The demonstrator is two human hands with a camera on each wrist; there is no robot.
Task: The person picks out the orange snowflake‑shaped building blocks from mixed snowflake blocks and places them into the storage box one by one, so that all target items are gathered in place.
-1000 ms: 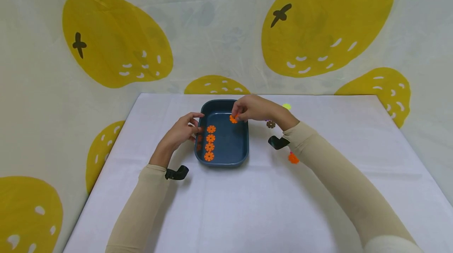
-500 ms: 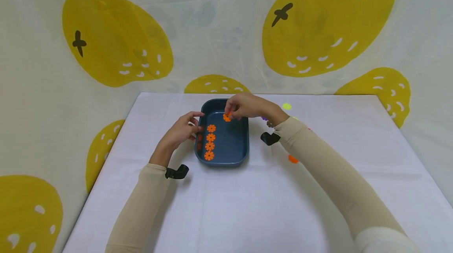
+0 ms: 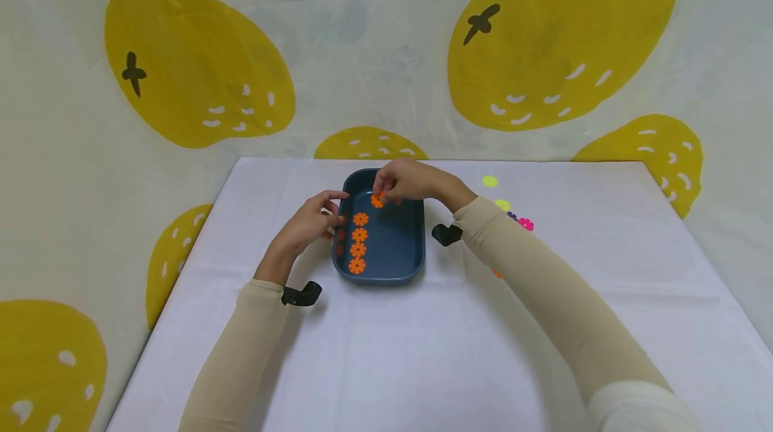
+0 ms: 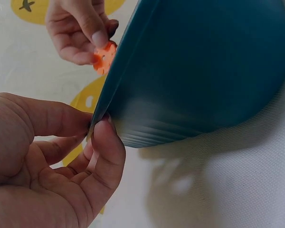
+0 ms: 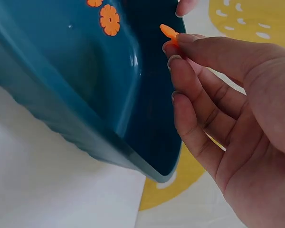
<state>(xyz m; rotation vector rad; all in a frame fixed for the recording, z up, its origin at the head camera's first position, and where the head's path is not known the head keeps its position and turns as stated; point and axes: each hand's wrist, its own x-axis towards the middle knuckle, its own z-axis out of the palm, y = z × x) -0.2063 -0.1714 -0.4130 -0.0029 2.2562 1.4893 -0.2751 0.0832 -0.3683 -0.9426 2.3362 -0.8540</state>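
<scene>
A dark blue rectangular tray (image 3: pixel 395 244) stands on the white-covered table. On its floor, along the left side, several orange flower-shaped discs (image 3: pixel 359 235) lie flat in a column. At the tray's left wall, my left hand (image 3: pixel 306 225) pinches the rim; thumb and finger meet on it in the left wrist view. My right hand (image 3: pixel 417 179) is over the far end of the tray. Between its thumb and index finger it holds another orange flower-shaped disc (image 5: pixel 169 32), tilted and beyond the far end of the column. The right hand covers part of the far rim.
Right of the tray lie loose flower-shaped discs: yellow-green ones (image 3: pixel 490 181), a pink one (image 3: pixel 526 224) and a purple one (image 3: pixel 511 215). An orange disc (image 3: pixel 497 273) is mostly hidden under the right forearm. A patterned cloth (image 3: pixel 386 83) hangs behind the table.
My right hand has moved left over the tray with the orange disc, towards the column. More loose discs show beside the right forearm. My left hand has stayed at the rim.
</scene>
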